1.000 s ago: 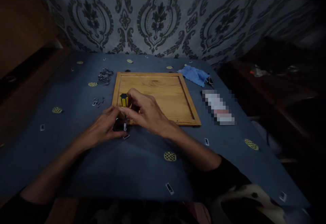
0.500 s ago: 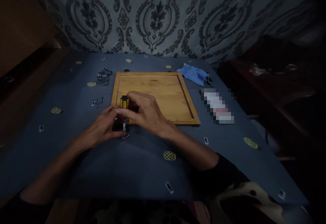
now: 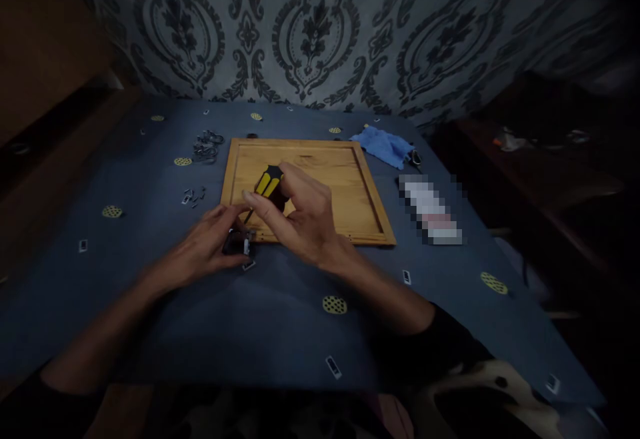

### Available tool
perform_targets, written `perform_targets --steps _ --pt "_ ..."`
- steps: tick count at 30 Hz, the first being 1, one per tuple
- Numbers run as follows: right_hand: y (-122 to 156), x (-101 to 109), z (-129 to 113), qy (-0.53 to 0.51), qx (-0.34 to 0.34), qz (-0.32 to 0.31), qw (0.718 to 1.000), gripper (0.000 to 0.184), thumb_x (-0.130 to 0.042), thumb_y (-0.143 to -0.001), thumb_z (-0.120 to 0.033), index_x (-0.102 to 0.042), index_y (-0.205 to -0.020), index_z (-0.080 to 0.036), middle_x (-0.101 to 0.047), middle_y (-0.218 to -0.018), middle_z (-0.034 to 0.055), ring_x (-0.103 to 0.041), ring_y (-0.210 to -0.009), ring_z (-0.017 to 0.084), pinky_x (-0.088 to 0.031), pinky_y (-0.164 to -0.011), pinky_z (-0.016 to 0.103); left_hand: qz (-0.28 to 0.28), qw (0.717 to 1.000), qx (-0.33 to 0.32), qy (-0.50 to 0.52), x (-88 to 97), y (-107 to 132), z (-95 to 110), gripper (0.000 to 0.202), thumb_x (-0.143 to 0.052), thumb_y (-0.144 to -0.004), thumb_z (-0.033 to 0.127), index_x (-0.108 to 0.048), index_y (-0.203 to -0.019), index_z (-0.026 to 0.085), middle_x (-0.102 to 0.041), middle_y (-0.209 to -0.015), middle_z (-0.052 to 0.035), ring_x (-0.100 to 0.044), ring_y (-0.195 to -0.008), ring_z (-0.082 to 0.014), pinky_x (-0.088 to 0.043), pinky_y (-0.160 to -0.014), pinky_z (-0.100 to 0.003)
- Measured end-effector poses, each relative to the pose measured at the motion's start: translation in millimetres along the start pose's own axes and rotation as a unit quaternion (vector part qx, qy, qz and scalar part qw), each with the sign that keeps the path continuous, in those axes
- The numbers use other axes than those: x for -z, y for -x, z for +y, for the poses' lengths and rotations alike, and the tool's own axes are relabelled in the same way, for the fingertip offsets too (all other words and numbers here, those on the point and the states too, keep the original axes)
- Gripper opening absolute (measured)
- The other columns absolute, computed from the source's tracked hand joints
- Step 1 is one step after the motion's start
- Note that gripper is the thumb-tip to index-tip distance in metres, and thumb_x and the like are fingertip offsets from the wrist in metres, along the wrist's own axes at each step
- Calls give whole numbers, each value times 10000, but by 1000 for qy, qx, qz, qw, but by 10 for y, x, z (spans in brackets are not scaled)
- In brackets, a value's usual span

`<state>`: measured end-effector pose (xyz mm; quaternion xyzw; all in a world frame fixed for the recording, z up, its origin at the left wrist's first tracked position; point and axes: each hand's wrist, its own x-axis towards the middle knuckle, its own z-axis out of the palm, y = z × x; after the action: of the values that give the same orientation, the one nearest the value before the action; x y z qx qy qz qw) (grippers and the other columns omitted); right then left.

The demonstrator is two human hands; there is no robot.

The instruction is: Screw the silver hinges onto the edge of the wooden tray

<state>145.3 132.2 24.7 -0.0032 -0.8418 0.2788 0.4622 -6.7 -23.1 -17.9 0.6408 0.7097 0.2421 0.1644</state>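
Observation:
A wooden cabinet door [image 3: 327, 182] with a raised frame lies flat on the table. At its near left corner my left hand [image 3: 207, 246] is closed around a metal hinge [image 3: 247, 246], thumb below and fingers above. My right hand [image 3: 307, 222] grips a screwdriver [image 3: 270, 180] by its yellow and black handle. The screwdriver is tilted, its shaft running down and left to the hinge beside my left fingertips. Whether the tip sits in a screw cannot be made out.
Several small screws [image 3: 194, 196] lie left of the door, with a pile of metal hinges [image 3: 207, 146] farther back. A blue cloth [image 3: 384, 146] lies at the back right, a blurred-out pale item [image 3: 430, 209] nearer. All rest on a blue patterned tablecloth [image 3: 280, 332].
My right hand has lifted and shifted right, tilting the screwdriver from upright so its shaft shows. My left hand stays on the hinge at the corner.

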Motion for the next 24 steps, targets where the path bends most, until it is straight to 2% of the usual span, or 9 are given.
perform_targets --steps 5,15,20,24 --pt "-5 -15 61 -2 -3 -28 1000 393 -545 -1096 -434 -386 -786 -251 -512 -728 -33 -522 -666 131 -453 -664 273 -10 1000 23 8 36 -7 45 593 -750 -870 426 -503 -1383 261 -697 -1130 -56 -662 -1109 -322 -557 -964 -477" --pt "54 -93 99 -31 -45 -72 996 427 -519 -1095 -485 -366 -774 -249 -500 -732 -33 -473 -658 126 -405 -640 277 -11 1000 13 6 38 -8 28 481 -737 -872 454 -525 -1246 236 -668 -1115 -61 -656 -1066 -304 -560 -942 -469" --pt "75 -106 130 -43 -48 -82 995 404 -553 -1083 -454 -380 -782 -247 -520 -751 -22 -497 -684 135 -398 -650 284 5 1000 -7 6 22 -2 13 446 -724 -882 462 -521 -1214 243 -667 -1059 -53 -649 -1050 -310 -551 -935 -482" --pt "79 -118 150 -53 -51 -85 994 386 -568 -1075 -421 -380 -786 -247 -525 -765 -22 -505 -693 134 -395 -650 281 0 1000 9 0 38 2 14 446 -739 -870 476 -540 -1192 240 -652 -1065 -59 -645 -1037 -312 -557 -914 -477"
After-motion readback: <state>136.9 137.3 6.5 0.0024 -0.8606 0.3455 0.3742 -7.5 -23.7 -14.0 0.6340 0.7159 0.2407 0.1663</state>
